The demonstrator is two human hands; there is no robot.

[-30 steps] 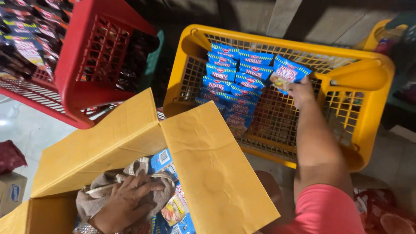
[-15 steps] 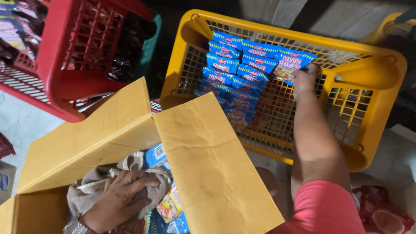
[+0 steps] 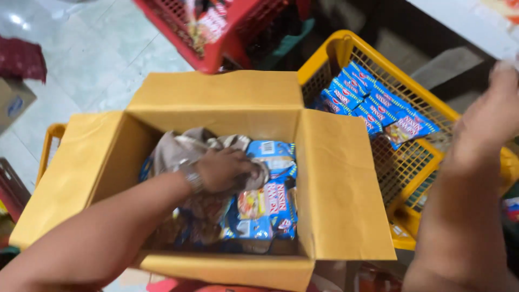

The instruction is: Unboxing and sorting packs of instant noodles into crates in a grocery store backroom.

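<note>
Inside cardboard box [image 3: 335, 184], left hand [image 3: 224, 170] grip clenching crumpled cloth [image 3: 184, 148]; right hand [image 3: 494, 108] grip unclear.

— What colours show?
— Mustard-yellow cardboard box [image 3: 335, 178], blue packets [image 3: 373, 105] with red-and-white labels, a yellow basket [image 3: 346, 46].
— Others?
— A red basket [image 3: 216, 51], a beige cloth [image 3: 184, 146], pale green floor [image 3: 108, 59].

The left hand [image 3: 224, 170] reached in from lower left, fingers curled down — the right hand [image 3: 494, 111] hung raised, blurred, at right.
</note>
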